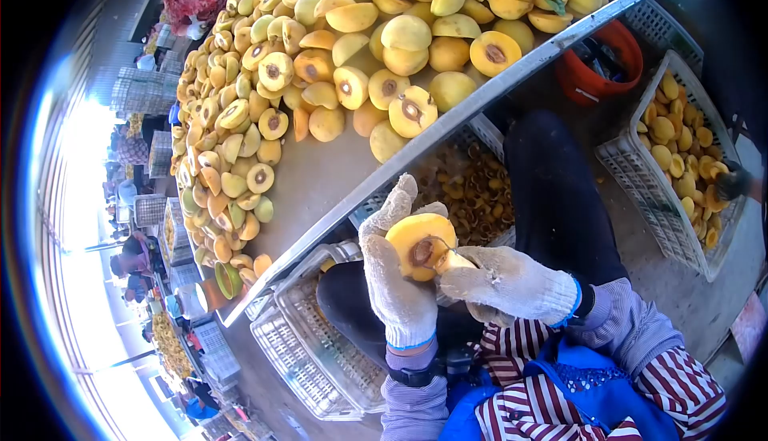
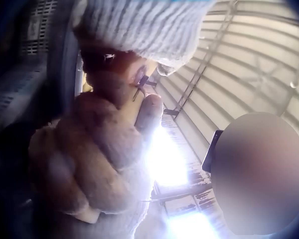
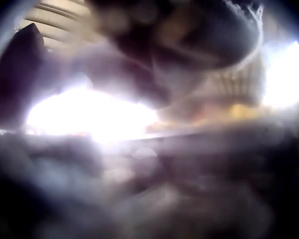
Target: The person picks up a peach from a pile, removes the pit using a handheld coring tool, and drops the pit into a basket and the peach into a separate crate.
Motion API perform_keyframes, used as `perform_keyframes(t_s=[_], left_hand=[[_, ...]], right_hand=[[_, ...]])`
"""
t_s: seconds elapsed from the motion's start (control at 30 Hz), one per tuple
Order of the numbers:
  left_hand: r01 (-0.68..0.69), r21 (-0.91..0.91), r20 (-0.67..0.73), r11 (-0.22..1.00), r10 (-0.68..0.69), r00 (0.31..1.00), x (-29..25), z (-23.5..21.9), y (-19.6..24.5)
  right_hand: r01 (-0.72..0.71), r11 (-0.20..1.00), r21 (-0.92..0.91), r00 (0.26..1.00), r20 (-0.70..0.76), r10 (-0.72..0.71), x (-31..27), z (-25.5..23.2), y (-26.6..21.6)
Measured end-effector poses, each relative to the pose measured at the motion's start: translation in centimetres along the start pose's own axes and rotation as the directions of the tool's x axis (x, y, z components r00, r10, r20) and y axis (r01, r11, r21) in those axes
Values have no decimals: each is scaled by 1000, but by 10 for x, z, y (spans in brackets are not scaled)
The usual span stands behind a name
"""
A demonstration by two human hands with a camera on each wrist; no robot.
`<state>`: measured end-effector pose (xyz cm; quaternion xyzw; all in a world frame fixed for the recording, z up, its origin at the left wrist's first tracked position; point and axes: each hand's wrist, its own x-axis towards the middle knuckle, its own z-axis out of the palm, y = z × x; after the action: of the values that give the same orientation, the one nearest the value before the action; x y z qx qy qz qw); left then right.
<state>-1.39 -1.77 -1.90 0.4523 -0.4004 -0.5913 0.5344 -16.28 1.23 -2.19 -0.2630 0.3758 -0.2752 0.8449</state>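
Both hands wear off-white knit gloves. In the head view my left hand (image 1: pixel 392 273) holds a yellow peach half (image 1: pixel 412 231) with its cut face up and the brown pit (image 1: pixel 421 253) showing. My right hand (image 1: pixel 512 282) grips a pitting tool (image 1: pixel 454 262) with a short pale handle. The tool's thin wire loop lies at the pit's edge. Curled fingers (image 2: pixel 99 154) around the handle (image 2: pixel 131 110) show in the left wrist view. The right wrist view is too blurred to show the work.
A metal-edged table (image 1: pixel 320 209) heaped with halved peaches (image 1: pixel 336 17) stands ahead. Below its edge sits a crate of scraps (image 1: pixel 468 193). White crates (image 1: pixel 320 337) stand left, an orange bucket (image 1: pixel 588 81) and a filled crate (image 1: pixel 640 177) right, where another person's gloved hand (image 1: pixel 732 183) reaches in.
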Motion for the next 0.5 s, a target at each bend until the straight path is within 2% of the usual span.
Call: perform_keyframes(t_s=[0.03, 0.13, 0.23, 0.33, 0.43, 0.47, 0.5], left_hand=[[-14, 25, -14, 1000, 15, 1000, -2, 3, 0], [-109, 28, -149, 994, 112, 982, -9, 20, -5], [-166, -65, -225, 984, 147, 963, -14, 32, -7], [-208, 20, -133, 978, 209, 969, -12, 30, -3], [-139, 62, -9, 988, 139, 990, -7, 22, 5], [-137, 48, 2, 989, 137, 991, -5, 21, 7], [-117, 83, 1, 990, 117, 993, -3, 17, 9]], right_hand=[[-57, 998, 12, 998, 28, 57, 0, -1, -1], [-62, 994, 94, 986, 163, 46, 1, -7, 3], [-145, 989, 29, 973, 184, 138, -3, -7, -6], [-218, 970, 110, 948, 258, 184, -6, -7, -6], [-221, 958, 183, 945, 284, 163, -6, -11, -4], [-182, 955, 235, 948, 301, 107, -4, -12, 3], [-146, 970, 195, 972, 210, 105, -5, -7, 3]])
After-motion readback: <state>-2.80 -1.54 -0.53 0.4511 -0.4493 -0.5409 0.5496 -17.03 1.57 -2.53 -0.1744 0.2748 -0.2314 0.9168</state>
